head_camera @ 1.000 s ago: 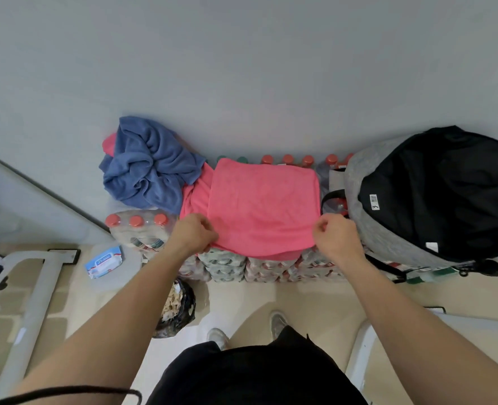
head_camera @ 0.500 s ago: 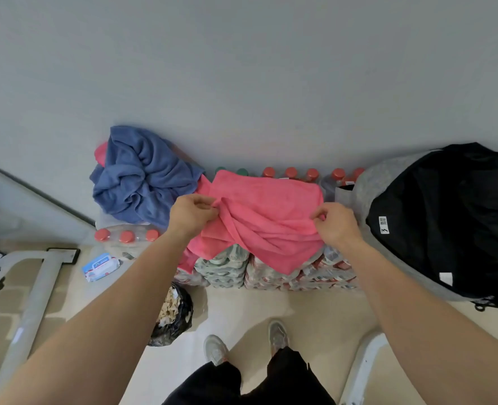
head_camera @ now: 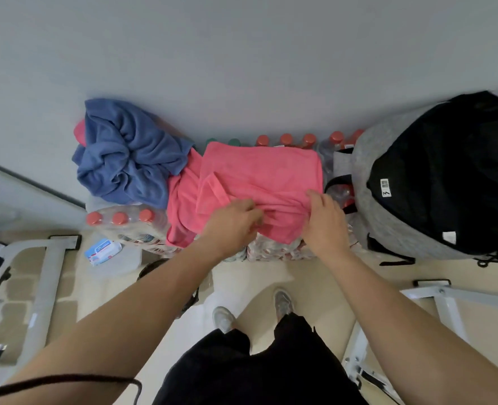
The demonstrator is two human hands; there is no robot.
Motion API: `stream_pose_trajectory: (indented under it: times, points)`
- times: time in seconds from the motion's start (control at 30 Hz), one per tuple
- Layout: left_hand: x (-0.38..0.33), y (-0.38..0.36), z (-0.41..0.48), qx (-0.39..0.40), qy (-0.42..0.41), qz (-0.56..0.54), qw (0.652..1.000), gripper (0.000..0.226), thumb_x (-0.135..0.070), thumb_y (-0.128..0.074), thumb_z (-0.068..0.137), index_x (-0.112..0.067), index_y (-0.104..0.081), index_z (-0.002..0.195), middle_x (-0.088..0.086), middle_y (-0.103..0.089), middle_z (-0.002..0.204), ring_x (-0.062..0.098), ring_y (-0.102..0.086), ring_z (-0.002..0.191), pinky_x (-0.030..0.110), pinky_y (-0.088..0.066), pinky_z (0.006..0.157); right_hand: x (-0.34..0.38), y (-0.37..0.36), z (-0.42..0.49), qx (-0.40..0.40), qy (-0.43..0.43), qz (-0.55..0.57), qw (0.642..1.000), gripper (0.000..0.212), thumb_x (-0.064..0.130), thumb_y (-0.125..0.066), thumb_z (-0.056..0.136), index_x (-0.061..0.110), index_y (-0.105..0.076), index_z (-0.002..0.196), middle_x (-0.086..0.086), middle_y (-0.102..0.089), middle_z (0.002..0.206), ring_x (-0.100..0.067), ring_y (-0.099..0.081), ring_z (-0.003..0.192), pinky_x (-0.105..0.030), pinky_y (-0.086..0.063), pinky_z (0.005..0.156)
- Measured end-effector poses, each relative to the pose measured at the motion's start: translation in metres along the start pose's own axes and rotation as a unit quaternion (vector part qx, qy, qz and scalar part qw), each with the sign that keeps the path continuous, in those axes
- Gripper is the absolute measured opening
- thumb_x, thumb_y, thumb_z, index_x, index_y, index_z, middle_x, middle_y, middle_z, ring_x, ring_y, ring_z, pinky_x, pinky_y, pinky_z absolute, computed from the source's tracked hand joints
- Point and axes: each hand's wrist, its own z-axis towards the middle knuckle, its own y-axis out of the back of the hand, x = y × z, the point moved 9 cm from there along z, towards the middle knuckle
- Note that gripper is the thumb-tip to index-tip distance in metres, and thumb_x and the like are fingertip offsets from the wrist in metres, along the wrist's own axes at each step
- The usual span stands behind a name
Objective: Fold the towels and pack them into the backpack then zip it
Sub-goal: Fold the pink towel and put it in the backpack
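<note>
Half a second ago both hands held the pink towel point(head_camera: 259, 173) up off the stack, bunched and sagging between them. Now it lies spread again on the shrink-wrapped packs of bottles point(head_camera: 124, 222) against the wall, with one flap turned over on its left side. The hands have come closer together at its near edge.

The left hand point(head_camera: 233, 222) has moved in to the middle of that edge. Its fingers point(head_camera: 255, 214) are curled tight together and pinch a gathered ridge of the cloth. The right hand point(head_camera: 325, 220) sits at the towel's near right corner. Its fingers point(head_camera: 315, 197) are bent close together over the cloth and grip it; the thumb is hidden.

A crumpled blue towel point(head_camera: 127, 159) lies heaped just left of the pink one, touching it. The grey and black backpack point(head_camera: 446, 176) rests just to the right, on the same stack. A small pack of wipes point(head_camera: 103, 251) lies lower down at the left.
</note>
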Motion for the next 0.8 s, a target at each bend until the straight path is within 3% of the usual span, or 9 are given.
stream_pose_trajectory:
  times: [0.1,0.2,0.3,0.47,0.63,0.8]
  points:
    - [-0.046,-0.037,-0.003,0.044,-0.128,0.08,0.988,0.014,-0.014,-0.071,0.069,-0.022,-0.07,0.081,0.001,-0.066,0.088,0.027,-0.062,0.082,0.035,-0.052,0.064,-0.004,0.006,0.008,0.027,0.044,0.042,0.998,0.03,0.002,-0.059,0.086,0.015,-0.07,0.112,-0.008,-0.062,0.103,-0.03,-0.059,0.097,-0.042,-0.05,0.083]
    - [-0.07,-0.05,-0.003,0.027,-0.186,0.166,0.968,0.029,-0.008,-0.061,0.065,-0.017,-0.068,0.092,0.005,-0.061,0.088,0.027,-0.057,0.08,0.035,-0.048,0.066,-0.006,0.009,0.009,0.068,0.073,0.046,0.994,0.027,0.007,-0.06,0.087,0.018,-0.072,0.108,-0.004,-0.061,0.103,-0.027,-0.06,0.095,-0.041,-0.052,0.081]
    - [-0.069,-0.058,0.0,0.021,-0.184,0.225,0.957,0.038,-0.007,-0.05,0.068,-0.015,-0.057,0.105,0.011,-0.057,0.107,0.029,-0.053,0.087,0.038,-0.044,0.07,-0.009,0.008,0.011,0.078,0.074,0.036,0.993,0.025,0.011,-0.062,0.087,0.02,-0.072,0.109,-0.003,-0.062,0.104,-0.026,-0.06,0.097,-0.04,-0.052,0.082]
    - [-0.054,-0.059,0.011,-0.021,-0.162,0.256,0.953,0.016,-0.008,-0.047,0.085,-0.015,-0.05,0.1,0.009,-0.056,0.107,0.027,-0.05,0.082,0.039,-0.041,0.068,-0.006,0.007,0.016,0.072,0.069,0.025,0.995,0.023,0.012,-0.063,0.088,0.02,-0.071,0.108,0.0,-0.062,0.105,-0.023,-0.059,0.098,-0.038,-0.051,0.082]
    - [-0.051,-0.046,0.022,-0.066,-0.153,0.203,0.965,0.006,-0.01,-0.058,0.083,-0.016,-0.057,0.086,0.005,-0.059,0.091,0.027,-0.053,0.075,0.039,-0.045,0.064,-0.005,0.012,0.019,0.074,0.065,0.032,0.995,0.019,0.014,-0.063,0.087,0.021,-0.07,0.104,0.001,-0.063,0.103,-0.021,-0.059,0.098,-0.039,-0.051,0.083]
    - [-0.046,-0.002,0.028,-0.124,-0.029,0.016,0.992,0.005,-0.017,-0.061,0.088,-0.017,-0.063,0.092,0.0,-0.065,0.079,0.024,-0.062,0.068,0.033,-0.045,0.048,-0.005,0.019,0.014,0.105,0.057,0.087,0.989,0.009,0.022,-0.065,0.089,0.026,-0.068,0.096,0.011,-0.067,0.096,-0.012,-0.059,0.092,-0.037,-0.051,0.08]
